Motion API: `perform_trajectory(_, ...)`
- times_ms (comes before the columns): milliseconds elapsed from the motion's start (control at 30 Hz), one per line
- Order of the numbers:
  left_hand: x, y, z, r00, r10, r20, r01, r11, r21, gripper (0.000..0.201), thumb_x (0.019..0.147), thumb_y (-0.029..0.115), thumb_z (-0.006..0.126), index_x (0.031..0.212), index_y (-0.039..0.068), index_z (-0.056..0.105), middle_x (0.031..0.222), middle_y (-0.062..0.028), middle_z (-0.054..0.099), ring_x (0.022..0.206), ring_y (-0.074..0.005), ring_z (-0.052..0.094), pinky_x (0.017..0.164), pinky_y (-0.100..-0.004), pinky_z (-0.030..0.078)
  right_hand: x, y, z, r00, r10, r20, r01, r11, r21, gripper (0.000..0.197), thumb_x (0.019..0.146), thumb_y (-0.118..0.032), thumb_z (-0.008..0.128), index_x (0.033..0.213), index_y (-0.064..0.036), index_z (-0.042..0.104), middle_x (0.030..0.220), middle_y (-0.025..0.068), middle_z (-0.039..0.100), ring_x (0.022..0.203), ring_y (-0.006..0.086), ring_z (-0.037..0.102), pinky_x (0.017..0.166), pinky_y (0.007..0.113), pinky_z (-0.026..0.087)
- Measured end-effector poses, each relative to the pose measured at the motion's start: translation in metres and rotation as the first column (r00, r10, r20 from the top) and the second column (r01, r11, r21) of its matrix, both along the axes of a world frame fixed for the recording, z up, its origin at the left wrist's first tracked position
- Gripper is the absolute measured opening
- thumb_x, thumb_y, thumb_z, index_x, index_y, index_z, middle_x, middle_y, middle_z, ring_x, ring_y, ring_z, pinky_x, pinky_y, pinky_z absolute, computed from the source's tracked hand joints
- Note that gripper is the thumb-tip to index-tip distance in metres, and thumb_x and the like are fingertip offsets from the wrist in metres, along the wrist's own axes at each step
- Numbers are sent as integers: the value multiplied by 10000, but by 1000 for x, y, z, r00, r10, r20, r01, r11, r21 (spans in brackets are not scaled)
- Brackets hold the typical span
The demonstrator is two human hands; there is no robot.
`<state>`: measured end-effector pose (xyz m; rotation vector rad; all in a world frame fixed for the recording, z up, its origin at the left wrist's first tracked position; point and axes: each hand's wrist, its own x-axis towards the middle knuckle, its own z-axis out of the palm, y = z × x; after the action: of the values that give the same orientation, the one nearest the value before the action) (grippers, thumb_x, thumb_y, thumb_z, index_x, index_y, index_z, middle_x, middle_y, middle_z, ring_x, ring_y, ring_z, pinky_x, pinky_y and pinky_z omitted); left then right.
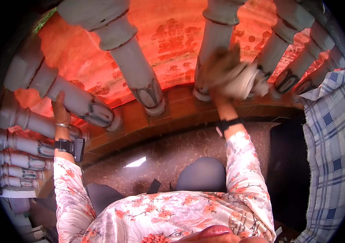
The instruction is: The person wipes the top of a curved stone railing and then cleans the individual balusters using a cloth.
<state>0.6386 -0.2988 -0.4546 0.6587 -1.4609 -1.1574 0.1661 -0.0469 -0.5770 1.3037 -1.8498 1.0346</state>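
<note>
My left hand [61,112] grips a grey-white baluster [72,96] at the left, with some of its fingers hidden. In my right hand [222,100] is a bunched beige and brown cloth [241,79], blurred by motion. The cloth covers most of that hand's fingers and lies in front of another baluster [215,38], overlapping it in view; whether they touch I cannot tell. Dark marks show in the carved lower parts of the balusters. Between the two hands stands a third baluster [134,67].
Behind the balusters hangs a bright red sheet [172,52] with darker printing. A brown tiled ledge [176,104] carries the balusters above a dark patterned floor [160,150]. At the right, a blue-and-white checked cloth [332,154] drapes beside a dark area. My knees are close to the ledge.
</note>
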Motion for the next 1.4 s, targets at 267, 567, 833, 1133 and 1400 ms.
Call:
perform_trajectory(267, -13, 5, 1, 1000, 8, 30, -9, 1000, 14, 481, 827, 337, 613, 1172, 38, 461, 1049, -37, 531, 974, -177, 530, 863, -334, 435, -4, 100, -39, 990, 105, 94, -116, 986, 119, 392, 844, -169, 469, 1193, 6, 424, 1221, 198, 423, 1116, 366, 429, 962, 444, 338)
perform_trajectory(567, 0, -8, -9, 1000, -18, -11, 18, 999, 38, 547, 834, 293, 600, 1253, 2, 401, 1148, -93, 520, 1057, -206, 517, 924, -345, 415, -142, 90, 219, 962, -145, -232, 97, 974, -206, 291, 818, -115, 460, 1095, -39, 511, 1092, 155, 507, 1038, 319, 482, 932, 388, 382)
perform_trajectory(833, 23, -20, -16, 997, 60, 52, -62, 997, 40, 529, 839, 311, 595, 1241, 13, 421, 1132, -59, 517, 1034, -173, 507, 893, -322, 411, -94, 80, 63, 970, -39, -238, 159, 847, 508, 231, 826, -119, 453, 1004, -43, 580, 1035, 150, 568, 990, 309, 524, 902, 383, 412)
perform_trajectory(1133, 1, -10, -14, 1000, 23, 18, -24, 998, 52, 522, 818, 266, 630, 1226, 6, 435, 1098, -43, 520, 977, -154, 525, 835, -295, 436, -136, 180, 50, 911, -362, 196, 363, 931, 33, 235, 670, 27, 505, 860, -25, 634, 890, 171, 571, 887, 330, 533, 768, 389, 434)
perform_trajectory(1400, 16, -17, -14, 1000, -1, 17, 0, 996, 87, 494, 831, 321, 601, 1194, 19, 457, 1064, -47, 534, 962, -156, 541, 833, -310, 452, -163, 89, 194, 994, -84, 70, 109, 814, -571, 567, 682, -225, 697, 1156, 10, 492, 1100, 202, 540, 1060, 335, 499, 929, 378, 384)
